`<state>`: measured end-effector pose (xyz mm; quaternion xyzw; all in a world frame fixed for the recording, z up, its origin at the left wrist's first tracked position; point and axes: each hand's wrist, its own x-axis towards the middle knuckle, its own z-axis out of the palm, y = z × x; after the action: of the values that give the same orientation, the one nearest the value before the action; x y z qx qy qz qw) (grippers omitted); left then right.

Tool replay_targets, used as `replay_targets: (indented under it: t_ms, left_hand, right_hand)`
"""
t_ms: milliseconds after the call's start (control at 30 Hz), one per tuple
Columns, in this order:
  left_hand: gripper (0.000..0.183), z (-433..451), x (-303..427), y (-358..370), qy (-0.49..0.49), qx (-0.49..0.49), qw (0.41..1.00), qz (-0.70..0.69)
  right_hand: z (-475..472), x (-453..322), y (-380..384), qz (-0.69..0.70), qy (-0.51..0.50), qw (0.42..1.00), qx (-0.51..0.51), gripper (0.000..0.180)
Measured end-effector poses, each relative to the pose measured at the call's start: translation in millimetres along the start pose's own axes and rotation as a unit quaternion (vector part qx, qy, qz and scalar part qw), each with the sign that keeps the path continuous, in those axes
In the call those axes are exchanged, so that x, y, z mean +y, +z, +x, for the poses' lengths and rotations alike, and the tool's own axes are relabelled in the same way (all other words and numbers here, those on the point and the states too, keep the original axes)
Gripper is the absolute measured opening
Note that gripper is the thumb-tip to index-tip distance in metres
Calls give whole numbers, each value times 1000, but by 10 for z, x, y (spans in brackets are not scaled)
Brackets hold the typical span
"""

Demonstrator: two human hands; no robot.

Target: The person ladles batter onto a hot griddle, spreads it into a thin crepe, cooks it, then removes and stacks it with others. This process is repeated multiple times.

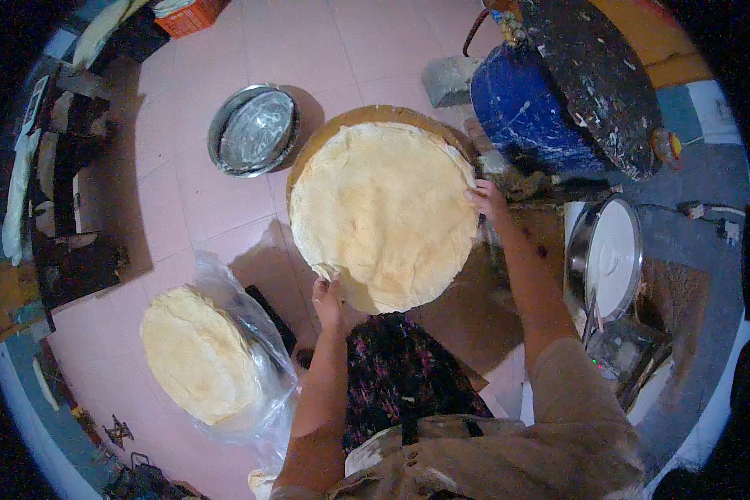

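Observation:
A large round sheet of thin flatbread [381, 212] lies over a round wooden board [375, 115], whose brown rim shows along the top and upper left. My left hand [328, 303] pinches the bread's lower left edge, where it is slightly crumpled. At the right edge, my right hand [487, 200] grips the bread, its fingertips partly hidden there. To the lower left, more round flatbread [203, 356] rests on a clear plastic bag [269, 369] on the floor.
A round metal basin [253, 130] with whitish residue stands on the tiled floor [194, 206]. A blue drum [525, 112] is at the upper right, beside a large dark, spattered disc [600, 81]. A metal bowl of white batter or similar [609, 259] stands at the right.

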<state>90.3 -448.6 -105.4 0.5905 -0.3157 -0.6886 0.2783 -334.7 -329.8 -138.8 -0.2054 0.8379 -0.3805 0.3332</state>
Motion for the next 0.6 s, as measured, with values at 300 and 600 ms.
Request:
replay_targets:
  t_ms: [300,600]
  left_hand:
    - [23,-176,709,298,-58,-46,996,-42]
    - [43,-608,2056,579,121,-117,975,-144]
  right_hand:
    - [-443,10,97,-58,-80,990,98,20]
    - [-541,-1797,-323,43,-167,976,135,23]
